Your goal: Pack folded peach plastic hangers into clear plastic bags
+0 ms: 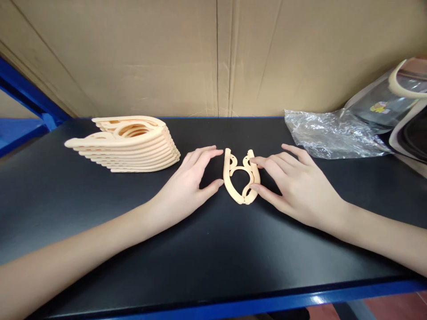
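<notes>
A cream plastic folding hanger (228,182) lies folded on the black tabletop, its two arms pointing away from me. To its left is my left hand (191,178), fingers apart and holding nothing, the thumb tip close to the hanger's left edge. My right hand (293,184) rests at the other side, its thumb and index fingertips touching the hanger's right arm, the fingers spread rather than wrapped round it. A stack of several similar cream hangers (143,142) stands at the left.
Crumpled clear plastic film (333,133) lies at the back right, beside a transparent bag or case (376,104) with a cream rim. Cardboard (167,58) stands behind the black tabletop (207,266). A blue frame post (30,95) rises at the left.
</notes>
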A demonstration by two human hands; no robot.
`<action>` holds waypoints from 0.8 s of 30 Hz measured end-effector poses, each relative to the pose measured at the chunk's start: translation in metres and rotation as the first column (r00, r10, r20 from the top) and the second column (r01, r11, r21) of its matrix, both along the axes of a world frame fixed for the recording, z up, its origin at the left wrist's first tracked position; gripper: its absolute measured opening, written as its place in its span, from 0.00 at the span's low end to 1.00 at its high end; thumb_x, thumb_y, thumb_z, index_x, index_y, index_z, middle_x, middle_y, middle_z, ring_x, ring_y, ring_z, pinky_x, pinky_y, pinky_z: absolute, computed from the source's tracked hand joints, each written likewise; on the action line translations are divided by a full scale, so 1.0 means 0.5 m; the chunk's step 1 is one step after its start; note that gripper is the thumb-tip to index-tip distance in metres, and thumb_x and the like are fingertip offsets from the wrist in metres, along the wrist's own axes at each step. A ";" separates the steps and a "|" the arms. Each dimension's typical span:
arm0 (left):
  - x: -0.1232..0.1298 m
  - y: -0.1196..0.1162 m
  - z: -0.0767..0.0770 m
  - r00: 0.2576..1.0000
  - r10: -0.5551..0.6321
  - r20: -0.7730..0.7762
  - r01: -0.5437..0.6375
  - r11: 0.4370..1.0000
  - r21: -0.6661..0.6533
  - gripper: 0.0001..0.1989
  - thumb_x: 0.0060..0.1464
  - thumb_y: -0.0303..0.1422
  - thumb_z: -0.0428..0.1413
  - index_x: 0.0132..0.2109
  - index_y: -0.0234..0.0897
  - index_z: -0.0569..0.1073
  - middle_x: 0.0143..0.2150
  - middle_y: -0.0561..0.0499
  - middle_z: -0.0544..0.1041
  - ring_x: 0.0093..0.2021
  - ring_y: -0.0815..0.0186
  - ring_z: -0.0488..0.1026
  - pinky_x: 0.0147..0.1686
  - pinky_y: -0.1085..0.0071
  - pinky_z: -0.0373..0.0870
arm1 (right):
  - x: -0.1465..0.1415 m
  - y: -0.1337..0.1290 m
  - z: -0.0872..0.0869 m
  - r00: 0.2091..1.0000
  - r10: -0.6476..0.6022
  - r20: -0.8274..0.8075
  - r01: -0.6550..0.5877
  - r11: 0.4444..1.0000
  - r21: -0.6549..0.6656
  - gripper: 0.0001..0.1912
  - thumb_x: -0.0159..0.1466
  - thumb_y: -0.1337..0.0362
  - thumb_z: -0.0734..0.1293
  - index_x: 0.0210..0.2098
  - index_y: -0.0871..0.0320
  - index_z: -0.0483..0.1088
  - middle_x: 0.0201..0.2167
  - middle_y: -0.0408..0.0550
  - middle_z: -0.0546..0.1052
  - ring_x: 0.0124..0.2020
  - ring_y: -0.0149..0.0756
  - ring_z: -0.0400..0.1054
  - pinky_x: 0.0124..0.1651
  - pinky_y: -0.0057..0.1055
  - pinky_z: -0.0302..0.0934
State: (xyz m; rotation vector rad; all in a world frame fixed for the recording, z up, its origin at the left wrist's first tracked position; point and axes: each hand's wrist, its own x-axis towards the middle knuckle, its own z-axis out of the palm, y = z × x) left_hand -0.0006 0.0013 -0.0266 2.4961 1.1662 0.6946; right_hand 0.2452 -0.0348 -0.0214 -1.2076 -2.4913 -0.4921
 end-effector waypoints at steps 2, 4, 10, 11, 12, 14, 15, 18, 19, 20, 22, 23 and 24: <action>-0.002 -0.001 -0.002 0.999 -0.010 -0.032 0.009 0.999 -0.030 0.28 0.62 0.37 0.52 0.67 0.34 0.58 0.69 0.41 0.60 0.69 0.54 0.54 0.67 0.51 0.54 | -0.001 0.001 -0.004 1.000 -0.005 -0.009 0.005 1.000 -0.027 0.22 0.70 0.55 0.59 0.53 0.68 0.68 0.44 0.58 0.79 0.46 0.47 0.72 0.64 0.50 0.51; -0.002 -0.002 -0.003 0.997 -0.025 -0.068 0.022 0.998 -0.052 0.29 0.63 0.38 0.51 0.68 0.35 0.56 0.69 0.43 0.60 0.70 0.54 0.53 0.67 0.50 0.53 | -0.001 0.002 -0.007 1.000 0.002 -0.027 -0.003 0.999 -0.050 0.24 0.70 0.54 0.58 0.54 0.67 0.67 0.45 0.59 0.78 0.48 0.47 0.72 0.64 0.51 0.50; 0.000 -0.006 0.000 0.997 -0.058 -0.047 0.058 0.998 0.008 0.22 0.63 0.35 0.51 0.62 0.37 0.63 0.63 0.45 0.69 0.63 0.56 0.63 0.63 0.54 0.61 | 0.002 0.001 -0.011 0.994 0.008 -0.106 -0.023 0.989 -0.148 0.25 0.70 0.51 0.58 0.57 0.64 0.64 0.51 0.58 0.76 0.53 0.46 0.70 0.67 0.52 0.46; 0.000 -0.005 0.001 0.997 -0.065 -0.036 0.065 0.998 0.016 0.20 0.64 0.34 0.51 0.61 0.38 0.64 0.61 0.45 0.71 0.61 0.57 0.66 0.61 0.55 0.62 | 0.002 0.001 -0.011 0.993 0.006 -0.116 -0.025 0.987 -0.161 0.25 0.70 0.50 0.58 0.57 0.63 0.63 0.52 0.58 0.76 0.54 0.46 0.69 0.67 0.52 0.46; 0.001 -0.005 0.001 0.997 -0.067 -0.026 0.068 0.997 0.021 0.19 0.64 0.32 0.51 0.60 0.38 0.65 0.59 0.46 0.72 0.59 0.57 0.67 0.60 0.56 0.64 | 0.003 0.001 -0.012 0.992 0.006 -0.125 -0.027 0.985 -0.169 0.25 0.70 0.50 0.59 0.57 0.63 0.63 0.52 0.58 0.75 0.54 0.46 0.69 0.67 0.52 0.45; 0.001 -0.003 0.002 0.998 -0.062 -0.011 0.062 0.998 0.032 0.17 0.64 0.30 0.50 0.58 0.38 0.66 0.56 0.47 0.74 0.56 0.59 0.69 0.58 0.58 0.65 | 0.003 0.001 -0.012 0.990 0.008 -0.137 -0.033 0.983 -0.181 0.26 0.69 0.49 0.59 0.58 0.63 0.62 0.52 0.58 0.75 0.54 0.46 0.69 0.67 0.53 0.45; 0.001 -0.003 0.002 0.998 -0.056 -0.007 0.056 0.998 0.038 0.16 0.64 0.30 0.50 0.57 0.38 0.67 0.55 0.47 0.74 0.55 0.59 0.70 0.57 0.58 0.66 | 0.003 0.001 -0.011 0.989 0.007 -0.145 -0.035 0.982 -0.187 0.26 0.69 0.49 0.59 0.58 0.62 0.62 0.52 0.58 0.76 0.54 0.46 0.69 0.67 0.53 0.45; 0.001 -0.001 0.003 0.999 -0.043 -0.009 0.043 0.997 0.062 0.13 0.62 0.30 0.52 0.53 0.38 0.69 0.52 0.48 0.75 0.52 0.59 0.71 0.53 0.58 0.67 | 0.002 -0.002 -0.010 0.985 0.018 -0.171 -0.053 0.978 -0.203 0.28 0.68 0.47 0.61 0.58 0.61 0.61 0.52 0.58 0.75 0.54 0.47 0.69 0.67 0.54 0.45; 0.001 0.000 0.004 0.999 -0.038 -0.013 0.038 0.997 0.070 0.12 0.62 0.30 0.53 0.52 0.38 0.69 0.51 0.48 0.75 0.51 0.58 0.71 0.53 0.57 0.67 | 0.001 -0.003 -0.009 0.984 0.023 -0.177 -0.060 0.976 -0.210 0.29 0.67 0.46 0.61 0.58 0.61 0.61 0.53 0.58 0.75 0.54 0.47 0.69 0.67 0.55 0.45; 0.001 0.000 0.005 0.999 -0.031 -0.016 0.032 0.997 0.076 0.12 0.62 0.31 0.54 0.52 0.38 0.69 0.51 0.48 0.75 0.50 0.58 0.71 0.52 0.56 0.67 | 0.000 -0.004 -0.009 0.983 0.026 -0.180 -0.065 0.974 -0.218 0.30 0.66 0.45 0.62 0.58 0.61 0.61 0.53 0.58 0.75 0.55 0.48 0.69 0.67 0.55 0.44; 0.001 0.000 0.007 0.999 -0.022 -0.026 0.025 0.996 0.087 0.13 0.61 0.32 0.55 0.52 0.37 0.69 0.50 0.47 0.75 0.50 0.56 0.70 0.52 0.55 0.67 | -0.001 -0.006 -0.008 0.983 0.026 -0.181 -0.069 0.969 -0.236 0.31 0.65 0.46 0.64 0.58 0.61 0.62 0.54 0.58 0.74 0.56 0.47 0.68 0.68 0.54 0.44; 0.001 -0.001 0.008 0.999 -0.021 -0.034 0.024 0.995 0.092 0.14 0.61 0.33 0.55 0.53 0.37 0.69 0.51 0.46 0.74 0.51 0.56 0.69 0.53 0.54 0.67 | -0.001 -0.006 -0.009 0.984 0.025 -0.179 -0.069 0.968 -0.243 0.29 0.66 0.47 0.64 0.58 0.61 0.62 0.54 0.57 0.74 0.56 0.46 0.68 0.68 0.53 0.43; 0.001 -0.001 0.008 0.999 -0.025 -0.043 0.029 0.995 0.097 0.15 0.61 0.33 0.55 0.54 0.36 0.68 0.51 0.45 0.73 0.51 0.56 0.68 0.53 0.54 0.67 | -0.001 -0.006 -0.009 0.984 0.028 -0.175 -0.071 0.967 -0.246 0.27 0.66 0.50 0.64 0.58 0.61 0.62 0.54 0.57 0.75 0.56 0.45 0.67 0.68 0.52 0.43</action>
